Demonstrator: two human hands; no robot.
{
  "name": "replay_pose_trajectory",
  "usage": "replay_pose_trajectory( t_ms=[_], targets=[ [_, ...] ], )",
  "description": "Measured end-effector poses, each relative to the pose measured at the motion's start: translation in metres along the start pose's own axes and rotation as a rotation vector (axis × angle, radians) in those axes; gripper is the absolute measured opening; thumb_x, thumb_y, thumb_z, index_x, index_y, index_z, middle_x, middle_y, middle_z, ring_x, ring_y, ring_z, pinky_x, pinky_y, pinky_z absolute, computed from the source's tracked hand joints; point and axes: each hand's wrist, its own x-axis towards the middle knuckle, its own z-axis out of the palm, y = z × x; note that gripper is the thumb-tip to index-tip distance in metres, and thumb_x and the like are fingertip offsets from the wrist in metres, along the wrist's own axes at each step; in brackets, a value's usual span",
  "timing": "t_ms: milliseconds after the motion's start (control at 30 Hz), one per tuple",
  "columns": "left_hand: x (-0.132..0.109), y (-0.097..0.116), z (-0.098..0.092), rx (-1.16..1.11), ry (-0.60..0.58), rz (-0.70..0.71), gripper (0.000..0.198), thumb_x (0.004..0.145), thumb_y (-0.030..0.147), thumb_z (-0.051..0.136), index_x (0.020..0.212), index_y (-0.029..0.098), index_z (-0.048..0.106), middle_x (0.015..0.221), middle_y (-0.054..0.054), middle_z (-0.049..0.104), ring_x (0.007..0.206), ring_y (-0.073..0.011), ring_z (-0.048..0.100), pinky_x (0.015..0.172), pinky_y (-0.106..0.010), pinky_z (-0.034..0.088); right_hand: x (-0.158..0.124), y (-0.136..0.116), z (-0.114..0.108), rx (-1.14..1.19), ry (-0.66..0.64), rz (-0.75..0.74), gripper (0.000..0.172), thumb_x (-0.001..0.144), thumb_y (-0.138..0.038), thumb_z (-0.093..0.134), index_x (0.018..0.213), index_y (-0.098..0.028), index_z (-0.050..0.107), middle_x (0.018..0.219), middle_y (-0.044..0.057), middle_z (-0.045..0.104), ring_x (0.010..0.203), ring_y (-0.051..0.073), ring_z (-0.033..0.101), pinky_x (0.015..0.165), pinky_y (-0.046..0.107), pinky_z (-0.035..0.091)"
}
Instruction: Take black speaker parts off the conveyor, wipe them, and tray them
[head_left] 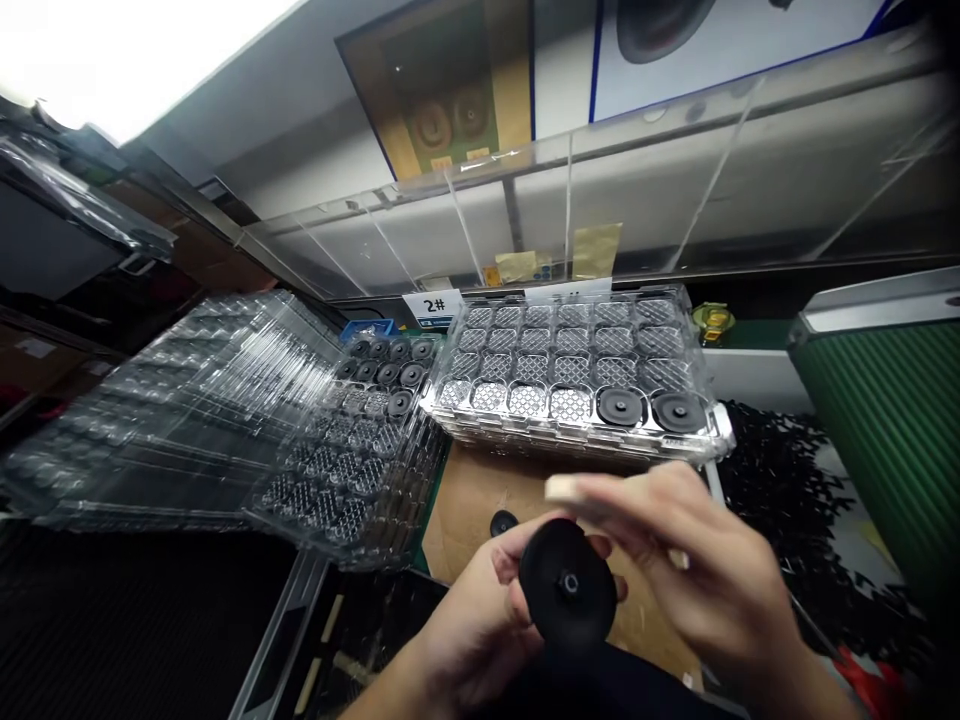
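Observation:
A round black rubber-looking disc with a small ring-shaped insert at its centre is gripped by my left hand, its fingers wrapped around the rim and face turned toward me. Just above and right of it, my right hand has its fingers stretched out, slightly blurred, with pale covers on some fingertips. Nothing shows in that hand, and whether it touches the disc is unclear. Behind my left hand, a second, smaller-looking black disc lies on the brown board.
A stack of clear compartment trays holds two black discs in its front row. To its left, another tray stack holds several discs, beside many nested clear trays. Black scraps and a green ribbed belt are at right.

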Motion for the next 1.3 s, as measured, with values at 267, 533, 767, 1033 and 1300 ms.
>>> replay_pose_trajectory(
  t_ms=[267,533,767,1033,1300],
  targets=[
    [-0.004,0.001,-0.013,-0.084,-0.003,0.025,0.057,0.065,0.033,0.076,0.117,0.021,0.055,0.122,-0.012,0.055,0.106,-0.0294,0.055,0.089,-0.034,0.043,-0.075,0.051,0.014,0.143,-0.025,0.736,0.039,0.084,-0.048,0.048,0.112,-0.024,0.061,0.115,0.002,0.061,0.107,0.019,0.056,0.089,0.023,0.048],
    [0.001,-0.003,-0.007,-0.043,0.038,0.041,0.064,0.062,0.029,0.079,0.120,0.023,0.052,0.124,-0.010,0.052,0.111,-0.0255,0.051,0.092,-0.033,0.041,-0.025,-0.021,0.009,-0.162,0.182,0.053,0.035,0.084,-0.019,0.052,0.118,-0.021,0.054,0.102,0.004,0.064,0.086,0.016,0.061,0.073,0.024,0.051],
    [-0.004,0.002,-0.007,0.000,0.124,0.105,0.051,0.061,0.028,0.080,0.107,0.022,0.060,0.113,-0.007,0.058,0.107,-0.0246,0.053,0.090,-0.031,0.042,0.002,-0.034,0.033,-0.088,-0.023,-0.097,0.030,0.083,-0.008,0.046,0.112,-0.012,0.054,0.088,0.007,0.063,0.074,0.016,0.056,0.066,0.030,0.046],
    [-0.009,0.008,-0.015,-0.026,0.108,0.063,0.068,0.048,0.030,0.086,0.110,0.024,0.060,0.111,-0.007,0.059,0.099,-0.0228,0.057,0.090,-0.033,0.042,-0.021,-0.024,0.014,-0.148,-0.172,-0.095,0.028,0.084,-0.010,0.048,0.111,-0.014,0.055,0.079,0.004,0.060,0.066,0.012,0.053,0.060,0.024,0.043],
    [-0.010,0.011,0.003,0.012,0.087,-0.031,0.057,0.054,0.033,0.083,0.106,0.021,0.063,0.096,-0.003,0.065,0.084,-0.0189,0.062,0.073,-0.023,0.046,-0.007,-0.002,0.006,0.027,-0.103,0.003,0.032,0.089,-0.017,0.044,0.117,-0.027,0.055,0.087,0.003,0.062,0.074,0.013,0.058,0.062,0.022,0.048]
  ],
)
